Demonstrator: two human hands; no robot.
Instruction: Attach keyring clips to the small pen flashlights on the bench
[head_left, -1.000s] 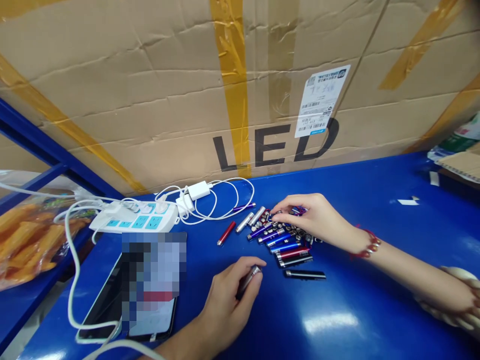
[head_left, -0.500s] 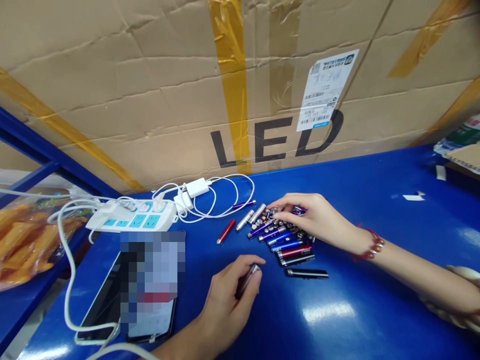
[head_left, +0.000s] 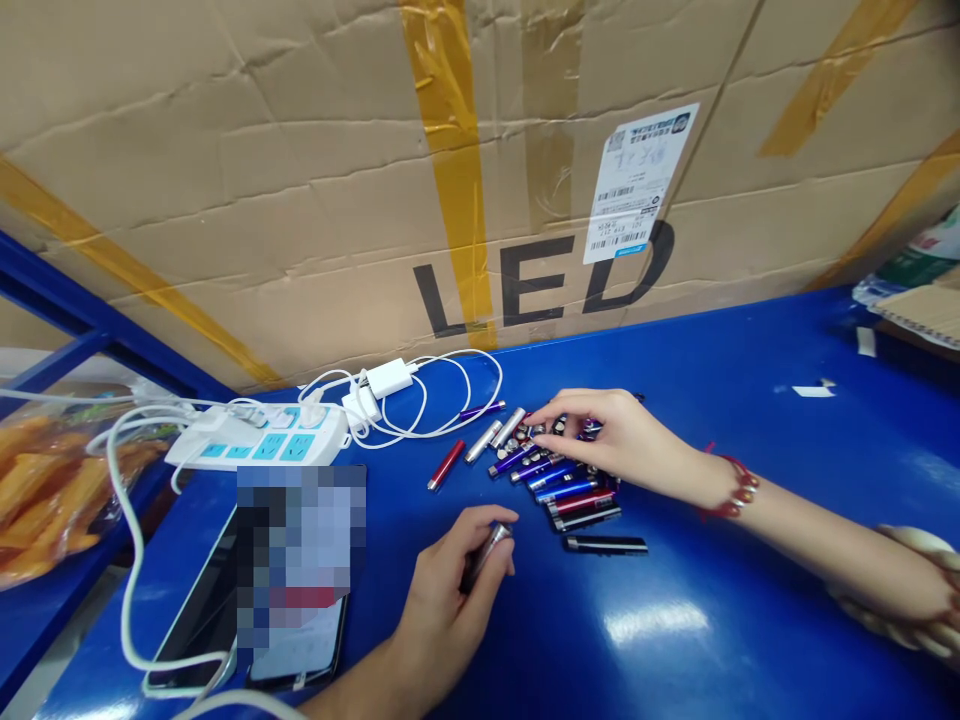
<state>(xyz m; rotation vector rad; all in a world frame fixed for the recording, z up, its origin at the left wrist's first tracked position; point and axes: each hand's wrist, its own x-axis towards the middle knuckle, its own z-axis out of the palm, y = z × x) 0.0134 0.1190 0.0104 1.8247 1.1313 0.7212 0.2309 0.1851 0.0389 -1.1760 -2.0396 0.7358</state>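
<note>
My left hand (head_left: 461,585) is closed around a silver-grey metal tube (head_left: 491,545), its shiny end poking out between thumb and fingers. Most of that tube is hidden in the palm. My right hand (head_left: 600,430), with a red beaded bracelet at the wrist, reaches over a heap of small round metal pieces (head_left: 523,455). Its thumb and index finger close on one small shiny piece at the heap's left side. In front lie several pen-sized metal tubes: a blue tube (head_left: 566,490), a red tube (head_left: 581,502) and a black tube (head_left: 606,545) among them.
A white power strip (head_left: 262,432), a charger (head_left: 390,378) with looped white cables and two phones (head_left: 296,650) lie at left. The large cardboard box (head_left: 337,200) rises behind the blue table (head_left: 712,400). Bagged orange items (head_left: 60,480) sit far left; paper scraps (head_left: 814,392) lie right.
The view has shifted slightly, moving everything a little left. My right fingers remain at the metal pieces, and my left hand still holds the tube.
</note>
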